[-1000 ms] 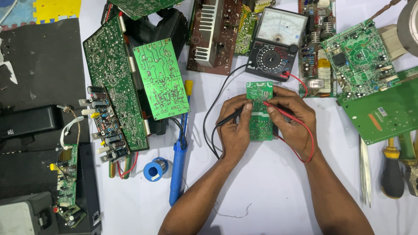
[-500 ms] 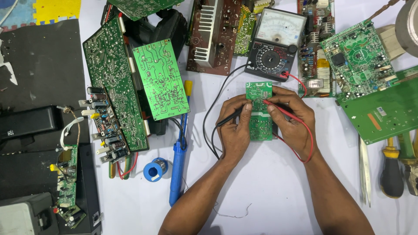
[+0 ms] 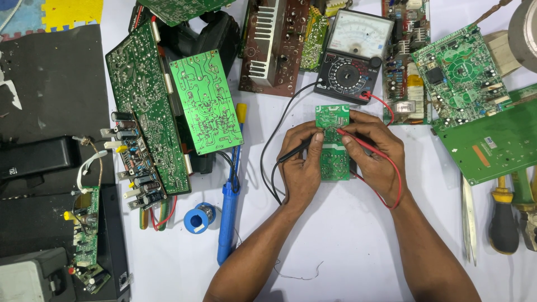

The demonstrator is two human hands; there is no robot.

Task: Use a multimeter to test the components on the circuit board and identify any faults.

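Several circuit boards crowd the white desk (image 3: 347, 235). Left of centre lies a blue soldering iron (image 3: 228, 215). The left hand (image 3: 302, 168) pinches a black probe (image 3: 296, 150), the right hand (image 3: 375, 154) a red probe (image 3: 358, 140), both tips on the small green board (image 3: 334, 162) below the analog multimeter (image 3: 352, 59).

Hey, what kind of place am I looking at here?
Most likely an electronics repair bench. An analog multimeter sits above a small green circuit board that the left hand and right hand probe with black and red leads. A blue soldering iron and solder spool lie nearby.
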